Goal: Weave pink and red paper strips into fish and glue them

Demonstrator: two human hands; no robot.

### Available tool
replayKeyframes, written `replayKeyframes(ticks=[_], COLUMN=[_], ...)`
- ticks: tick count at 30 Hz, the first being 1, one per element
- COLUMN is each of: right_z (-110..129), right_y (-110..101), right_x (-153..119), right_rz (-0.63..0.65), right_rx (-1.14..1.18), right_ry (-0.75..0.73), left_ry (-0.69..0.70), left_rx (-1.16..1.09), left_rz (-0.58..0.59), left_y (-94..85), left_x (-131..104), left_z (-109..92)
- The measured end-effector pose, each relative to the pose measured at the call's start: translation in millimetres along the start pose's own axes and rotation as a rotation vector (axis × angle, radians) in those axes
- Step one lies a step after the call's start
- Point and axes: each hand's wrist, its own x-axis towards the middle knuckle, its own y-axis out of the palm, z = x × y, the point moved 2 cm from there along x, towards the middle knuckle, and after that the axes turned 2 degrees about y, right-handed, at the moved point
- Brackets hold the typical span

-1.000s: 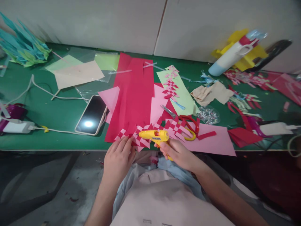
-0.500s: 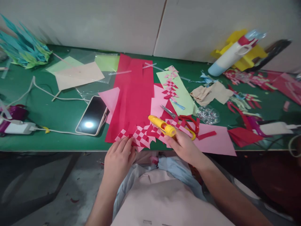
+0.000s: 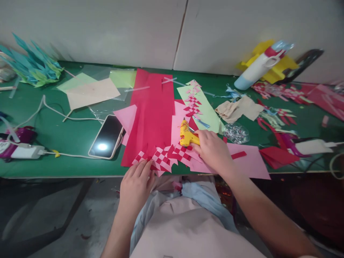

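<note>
My right hand [image 3: 215,150] is closed round the yellow handle of a hot glue gun [image 3: 185,134], whose nozzle points up and away over the pink paper. Fine strands cling near its tip. At the table's front edge my left hand [image 3: 138,179] has its fingers curled on a pink-and-red woven paper piece [image 3: 139,157]; the thumb is mostly hidden. Right beside it lies another checkered woven piece [image 3: 161,157], overlapping a third [image 3: 183,153]. These lie along the near end of a long red paper sheet [image 3: 153,114]. The scissors are almost wholly hidden by my right hand.
A phone [image 3: 106,138] with a white cable lies left of the red sheet. Small paper fish [image 3: 193,98] rest on a pale green sheet [image 3: 211,114]. Nearby are a bag of small beads or eyes [image 3: 236,133], cloth scraps [image 3: 242,107] and a white bottle [image 3: 259,66].
My right hand has turned the glue gun so its nozzle now points away from me, and covers the scissors. My left hand stays at the woven paper.
</note>
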Motion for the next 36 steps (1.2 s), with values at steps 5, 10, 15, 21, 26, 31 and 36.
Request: replayKeyframes(ticks=[5, 10, 15, 21, 26, 31, 36], right_z=[0.6, -0.1, 9.5, 65.2, 88.6, 90.1, 90.3], right_y=[4.7, 6.9, -12.0, -14.0, 5.7, 17.1, 20.6], right_x=[0.4, -3.1, -10.0, -15.6, -15.6, -18.5, -19.8], right_rz=[0.031, 0.018, -0.017, 0.02, 0.062, 0.043, 0.033], right_rx=[-0.098, -0.107, -0.08, 0.295, 0.368, 0.414, 0.438], right_ry=[0.05, 0.022, 0.029, -0.319, -0.351, -0.325, -0.336], left_ry=[0.019, 0.029, 0.032, 0.04, 0.052, 0.051, -0.062], left_rx=[0.017, 0.031, 0.032, 0.051, 0.028, -0.018, -0.043], left_rz=[-0.002, -0.012, -0.011, 0.009, 0.032, 0.039, -0.056], left_y=[1.1, 2.1, 2.1, -0.2, -0.5, -1.2, -6.8], left_x=[-0.7, 0.1, 0.2, 1.7, 1.9, -0.3, 4.6], left_z=[0.3, 1.7, 1.5, -0.8, -1.1, -0.9, 4.7])
